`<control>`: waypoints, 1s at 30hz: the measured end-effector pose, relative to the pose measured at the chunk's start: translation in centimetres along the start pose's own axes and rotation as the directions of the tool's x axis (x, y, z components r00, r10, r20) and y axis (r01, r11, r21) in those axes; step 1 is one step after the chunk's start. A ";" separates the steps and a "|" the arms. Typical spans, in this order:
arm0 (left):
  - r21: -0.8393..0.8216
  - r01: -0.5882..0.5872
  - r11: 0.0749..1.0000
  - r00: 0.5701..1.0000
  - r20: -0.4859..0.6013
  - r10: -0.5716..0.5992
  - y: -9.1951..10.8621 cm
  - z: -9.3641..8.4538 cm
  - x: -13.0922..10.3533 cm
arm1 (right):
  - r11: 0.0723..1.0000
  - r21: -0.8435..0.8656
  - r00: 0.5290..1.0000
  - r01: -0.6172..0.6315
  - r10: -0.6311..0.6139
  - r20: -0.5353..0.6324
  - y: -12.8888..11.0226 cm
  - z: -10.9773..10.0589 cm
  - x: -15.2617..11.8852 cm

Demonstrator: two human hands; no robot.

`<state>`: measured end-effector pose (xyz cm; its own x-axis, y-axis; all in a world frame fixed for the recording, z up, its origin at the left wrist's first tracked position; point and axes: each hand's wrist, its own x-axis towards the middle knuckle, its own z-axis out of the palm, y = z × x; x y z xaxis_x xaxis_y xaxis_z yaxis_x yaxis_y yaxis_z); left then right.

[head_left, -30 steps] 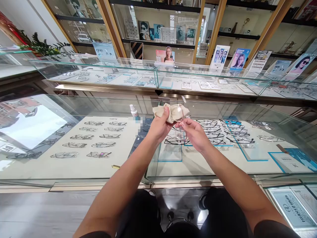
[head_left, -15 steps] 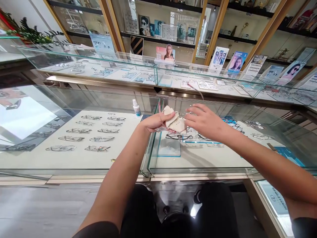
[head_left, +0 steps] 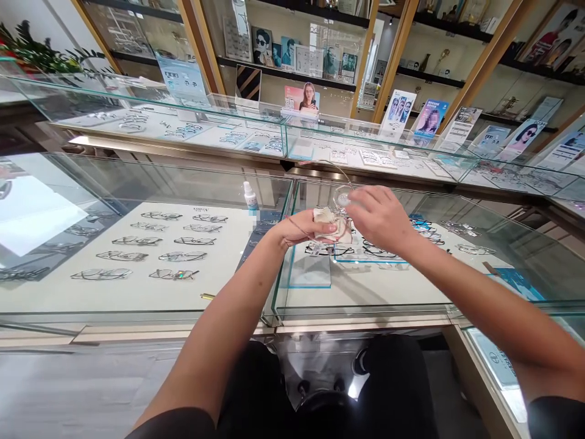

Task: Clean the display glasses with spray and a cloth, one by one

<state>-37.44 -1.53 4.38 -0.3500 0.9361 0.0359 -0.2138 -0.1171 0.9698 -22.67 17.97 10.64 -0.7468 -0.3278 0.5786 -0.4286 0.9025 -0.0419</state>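
Note:
A cream cloth [head_left: 339,225] is pinched in my left hand [head_left: 305,228], its thumb lying on top. Against the cloth is a pair of thin-framed glasses [head_left: 342,196]; one round lens and a curved temple stick up beyond it. My right hand [head_left: 378,214] is at the right side of the glasses, fingers curled in and blurred around the frame. Both hands are above the right glass case, over dark-framed glasses [head_left: 329,250] that lie inside.
A white spray bottle [head_left: 250,196] stands left of my left hand. Rows of glasses fill the left case [head_left: 137,296]. Glass edges [head_left: 280,256] meet below my hands. Behind runs another glass counter [head_left: 274,160] with upright display cards [head_left: 397,113].
My right fingers have curled in from spread to the glasses' frame. The glasses have turned, so that a lens and temple now rise above the cloth. The view has shifted slightly.

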 end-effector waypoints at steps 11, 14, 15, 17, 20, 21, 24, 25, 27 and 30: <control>0.311 -0.076 0.947 0.979 -0.158 0.131 -0.7 1.1 0.1 | 0.433 0.604 0.634 -0.669 0.756 0.161 -1.6 8.4 1.0; 0.370 -0.058 0.927 0.977 -0.170 0.129 -0.6 1.7 -0.1 | 0.303 0.722 0.611 -0.621 0.765 0.204 -1.3 9.1 1.4; 0.365 -0.043 0.930 0.976 -0.185 0.118 -0.6 1.7 0.0 | 0.255 0.755 0.605 -0.604 0.764 0.225 -1.1 9.3 1.3; 0.326 -0.011 0.945 0.973 -0.217 0.085 -0.8 1.8 0.1 | 0.200 0.786 0.592 -0.585 0.768 0.246 -0.8 9.5 1.1; 0.236 0.030 0.971 0.973 -0.229 0.026 -1.5 1.5 0.5 | 0.242 0.785 0.598 -0.571 0.777 0.195 -0.7 9.5 0.7; 0.207 0.044 0.977 0.975 -0.221 0.003 -1.7 1.4 0.5 | 0.263 0.783 0.606 -0.564 0.776 0.177 -0.7 9.4 0.7; 0.131 0.064 0.989 0.983 -0.179 -0.040 -2.2 1.2 0.6 | 0.270 0.789 0.615 -0.552 0.771 0.167 -0.9 9.1 0.6; 0.106 0.067 0.992 0.985 -0.165 -0.049 -2.3 1.1 0.7 | 0.250 0.798 0.612 -0.549 0.770 0.179 -0.9 9.0 0.7; 0.051 0.061 0.997 0.987 -0.152 -0.053 -2.4 1.0 0.7 | 0.178 0.827 0.604 -0.534 0.764 0.225 -0.9 8.6 0.8; -0.061 0.026 0.998 0.980 -0.198 -0.038 -2.2 0.8 0.8 | -0.006 0.885 0.588 -0.466 0.745 0.315 -0.2 8.2 1.0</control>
<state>-36.49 -0.23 2.43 -0.5152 0.8557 -0.0489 -0.2779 -0.1128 0.9540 -27.51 15.13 4.56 -0.9187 0.3915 0.0521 -0.0988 -0.1001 -0.9901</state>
